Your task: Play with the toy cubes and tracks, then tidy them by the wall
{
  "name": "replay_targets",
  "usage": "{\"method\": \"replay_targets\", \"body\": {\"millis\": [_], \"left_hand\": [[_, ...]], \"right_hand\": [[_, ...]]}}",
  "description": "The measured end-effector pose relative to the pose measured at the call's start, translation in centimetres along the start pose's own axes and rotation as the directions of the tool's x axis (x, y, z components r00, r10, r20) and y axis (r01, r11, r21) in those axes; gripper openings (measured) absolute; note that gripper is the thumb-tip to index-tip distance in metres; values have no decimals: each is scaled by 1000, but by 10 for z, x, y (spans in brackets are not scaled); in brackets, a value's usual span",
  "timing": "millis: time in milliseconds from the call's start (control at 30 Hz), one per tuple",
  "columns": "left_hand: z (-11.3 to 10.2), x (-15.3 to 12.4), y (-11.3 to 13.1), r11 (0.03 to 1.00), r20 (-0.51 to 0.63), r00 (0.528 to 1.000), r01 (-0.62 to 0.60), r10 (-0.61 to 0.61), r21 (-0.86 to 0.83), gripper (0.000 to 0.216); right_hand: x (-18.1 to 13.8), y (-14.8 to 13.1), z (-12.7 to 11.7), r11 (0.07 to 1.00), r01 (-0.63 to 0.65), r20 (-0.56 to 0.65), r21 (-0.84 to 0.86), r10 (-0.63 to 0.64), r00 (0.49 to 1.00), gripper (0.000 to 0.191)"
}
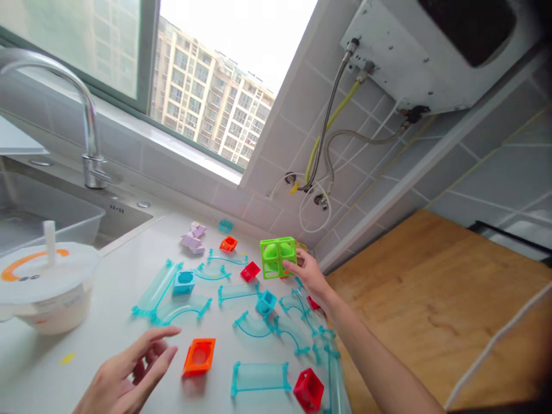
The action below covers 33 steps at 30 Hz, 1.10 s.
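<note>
In my right hand point(309, 272) is a bright green toy block point(278, 257) with a frame-like face and rounded hollows, gripped by its right side near the back wall. My left hand point(133, 368) hovers at the lower left, holding nothing, its thumb and index finger apart. Just right of it sits an orange cube block point(199, 356) with a round opening. Clear teal track pieces, straight point(261, 377) and curved point(183, 310), are scattered between the hands. Among them lie a blue cube point(184, 282), a teal cube point(266, 302) and red cubes point(309, 390).
A lidded white bowl point(47, 287) stands at the left, beside the sink with its plastic basin point(52, 213) and faucet point(91, 132). Lilac pieces point(194, 238) and another orange cube point(228, 244) lie toward the wall. A wooden surface point(435, 310) adjoins on the right.
</note>
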State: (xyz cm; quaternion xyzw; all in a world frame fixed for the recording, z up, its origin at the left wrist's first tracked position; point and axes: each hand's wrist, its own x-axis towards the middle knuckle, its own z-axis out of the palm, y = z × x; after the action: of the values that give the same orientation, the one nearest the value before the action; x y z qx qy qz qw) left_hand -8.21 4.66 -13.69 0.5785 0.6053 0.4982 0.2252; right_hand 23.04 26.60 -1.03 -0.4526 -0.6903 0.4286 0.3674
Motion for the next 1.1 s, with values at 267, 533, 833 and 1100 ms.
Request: {"method": "replay_targets", "body": {"millis": [267, 533, 833, 1100], "left_hand": [[-17, -17, 109, 934, 304, 951, 55, 59, -354, 76], [-33, -52, 126, 815, 531, 847, 324, -23, -481, 59], [-35, -59, 129, 679, 596, 794, 505, -122, -533, 62], [-31, -61, 124, 721, 683, 728, 503, -58, -476, 67]], "right_hand": [[-165, -67, 69, 969, -179, 205, 168, 143, 968, 57], [-229, -80, 75, 994, -55, 188, 90, 37, 981, 64], [-244, -97, 51, 982, 177, 426, 72, -190, 885, 74], [-238, -89, 38, 983, -42, 610, 180, -78, 788, 59]]}}
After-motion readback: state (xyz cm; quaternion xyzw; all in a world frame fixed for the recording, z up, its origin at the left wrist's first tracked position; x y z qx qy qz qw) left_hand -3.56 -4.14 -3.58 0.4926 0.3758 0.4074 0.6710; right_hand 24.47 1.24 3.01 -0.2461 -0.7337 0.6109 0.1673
